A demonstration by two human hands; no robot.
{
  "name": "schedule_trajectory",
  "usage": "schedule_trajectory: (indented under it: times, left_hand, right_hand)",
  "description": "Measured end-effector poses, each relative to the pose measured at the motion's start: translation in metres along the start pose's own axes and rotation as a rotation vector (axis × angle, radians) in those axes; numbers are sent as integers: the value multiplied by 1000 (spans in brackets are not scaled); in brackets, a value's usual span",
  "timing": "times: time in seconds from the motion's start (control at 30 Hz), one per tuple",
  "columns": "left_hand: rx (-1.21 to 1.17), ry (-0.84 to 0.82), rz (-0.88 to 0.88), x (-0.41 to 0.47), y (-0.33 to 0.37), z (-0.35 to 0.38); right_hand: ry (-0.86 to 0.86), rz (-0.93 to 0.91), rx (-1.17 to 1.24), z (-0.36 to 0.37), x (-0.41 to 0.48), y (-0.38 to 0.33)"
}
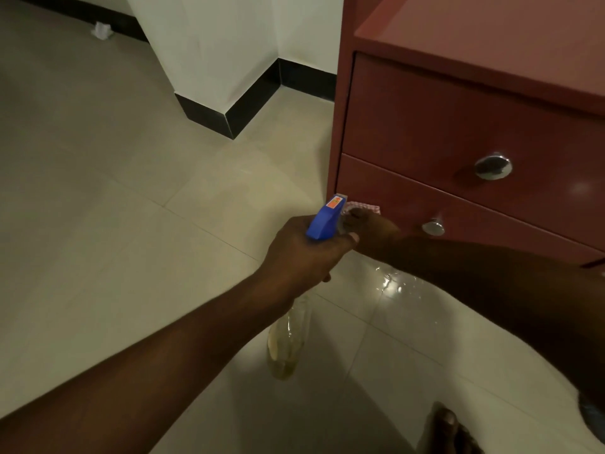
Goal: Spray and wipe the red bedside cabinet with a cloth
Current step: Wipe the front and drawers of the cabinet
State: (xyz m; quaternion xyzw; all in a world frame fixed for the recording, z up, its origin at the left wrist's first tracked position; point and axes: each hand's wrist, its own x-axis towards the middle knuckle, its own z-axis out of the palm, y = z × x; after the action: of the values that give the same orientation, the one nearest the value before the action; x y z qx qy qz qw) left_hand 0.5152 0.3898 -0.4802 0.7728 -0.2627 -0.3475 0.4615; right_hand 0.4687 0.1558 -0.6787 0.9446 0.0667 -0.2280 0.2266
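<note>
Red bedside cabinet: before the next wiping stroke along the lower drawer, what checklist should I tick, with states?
1. Pink checked cloth against the red bedside cabinet, lower drawer's left end: ok.
2. Right hand on the cloth: ok.
3. Blue-headed clear spray bottle gripped in the left hand: ok.
4. Round metal lower knob clear of the cloth: ok.
5. Beige tiled floor dry: not ok, liquid below the cabinet.
6. Drawer front wet: cannot tell.

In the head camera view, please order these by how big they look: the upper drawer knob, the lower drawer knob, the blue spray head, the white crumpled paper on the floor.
1. blue spray head
2. upper drawer knob
3. lower drawer knob and white crumpled paper: they look alike; the paper lies farther away.
</note>
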Motion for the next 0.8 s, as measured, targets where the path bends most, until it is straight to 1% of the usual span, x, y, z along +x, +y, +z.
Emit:
schedule_trajectory:
  times: [0.03,0.07,0.1,0.13,0.17,0.2,0.23,0.27,0.33,0.4,0.47,0.57,0.63,0.67,0.73,0.77,0.8]
  left_hand:
    - [3,-2,-3,-1,1,0]
    - [5,-8,-4,-2,2,1]
    - [5,-17,-4,-3,3,2]
    - [9,-26,-4,-4,6,3]
    - [15,-32,-5,-4,8,4]
    - [23,-39,-7,-5,11,6]
    - [28,-44,-7,-5,13,8]
    - [26,-48,2,-5,15,10]
    - [5,-56,32,-4,19,16]
    - [-30,-71,51,-3,23,24]
    - [-54,-89,65,-2,27,35]
    - [-87,-95,72,0,32,50]
    - [-92,-84,74,3,36,59]
    - [-87,-72,76,6,39,62]
    - [-104,-52,72,10,46,71]
    - [-127,-37,73,13,49,76]
    - [-152,-13,73,14,53,80]
  right_hand:
    - [-92,38,77,-16,-23,-2]
    - [-39,30,114,-26,-34,-6]
    - [1,79,13,-23,-48,-7]
    - [-96,129,-76,-22,-65,-9]
    - [-96,81,-174,-14,-76,-10]
    - [-145,59,-212,-11,-93,-10]
    - [-243,54,-285,-11,-109,-10]
    - [-183,28,-322,-2,-125,-10]
    - [-189,117,-251,13,-161,-8]
    - [-194,151,-118,38,-199,-2]
    - [-184,193,-152,55,-235,-2]
    - [-205,249,-84,73,-272,-5]
    - [-246,280,-30,70,-284,-8]
    - [-197,295,-42,62,-287,-7]
    - [-235,339,33,31,-292,-3]
    - [-242,349,135,19,-293,0]
    - [-209,360,273,8,-292,4]
